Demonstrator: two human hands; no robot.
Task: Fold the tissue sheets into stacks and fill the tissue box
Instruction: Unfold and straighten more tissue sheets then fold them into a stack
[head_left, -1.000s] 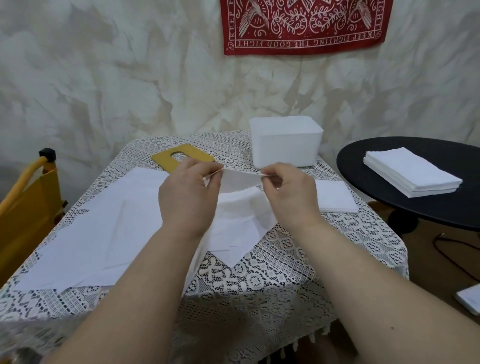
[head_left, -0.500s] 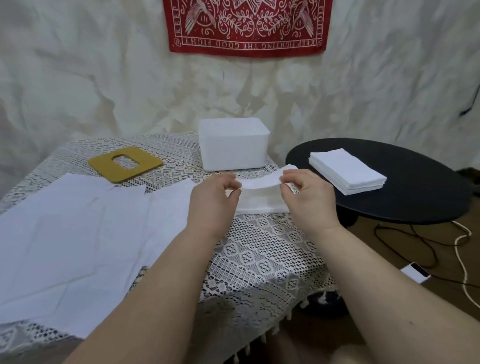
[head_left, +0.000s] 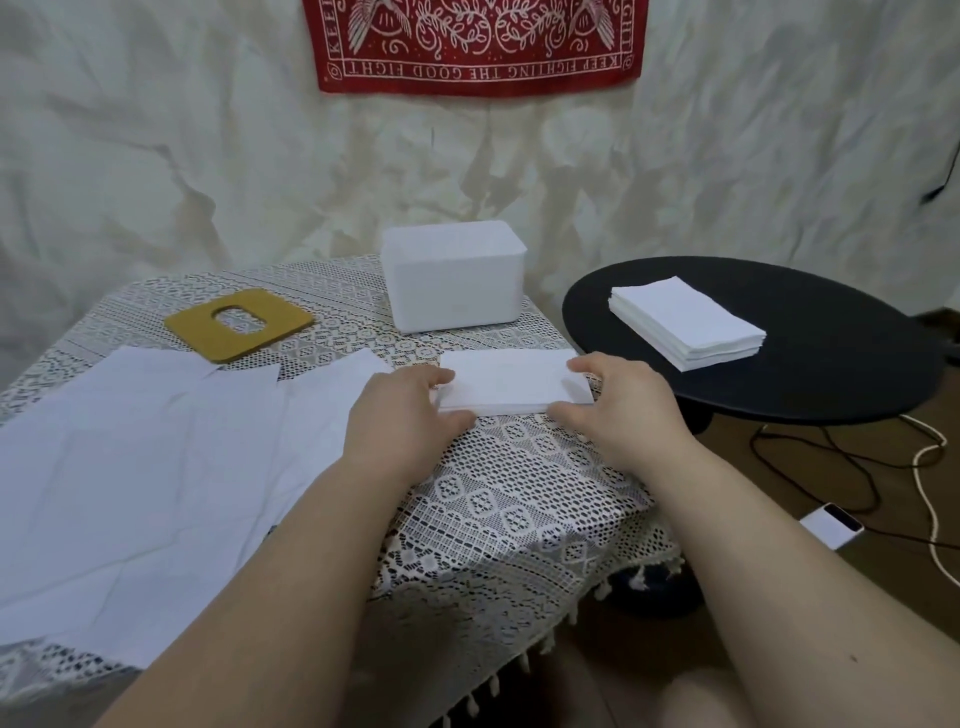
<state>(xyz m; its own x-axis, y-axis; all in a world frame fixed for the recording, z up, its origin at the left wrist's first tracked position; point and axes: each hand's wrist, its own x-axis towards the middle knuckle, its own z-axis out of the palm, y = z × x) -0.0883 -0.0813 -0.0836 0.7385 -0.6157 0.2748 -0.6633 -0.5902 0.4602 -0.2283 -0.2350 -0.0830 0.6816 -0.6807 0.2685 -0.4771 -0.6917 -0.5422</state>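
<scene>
A small stack of folded white tissues (head_left: 511, 382) lies on the lace-covered table (head_left: 519, 499), just in front of the white tissue box (head_left: 452, 275). My left hand (head_left: 410, 410) holds the stack's left end, index finger on the far edge and thumb on the near edge. My right hand (head_left: 618, 405) holds the right end the same way. Several unfolded white sheets (head_left: 130, 467) overlap across the left of the table. The box's yellow lid (head_left: 280, 319), with an oval hole, lies flat behind them.
A black round side table (head_left: 831, 364) stands to the right and carries a thicker stack of folded tissues (head_left: 685, 322). A white phone-like device (head_left: 831, 525) and cables (head_left: 852, 467) lie on the floor. A red bandana (head_left: 472, 41) hangs on the wall.
Both hands carried the folded tissue rightward from the sheets and lowered it onto the stack by the box. The view swung right, and my hands now hold the stack's ends.
</scene>
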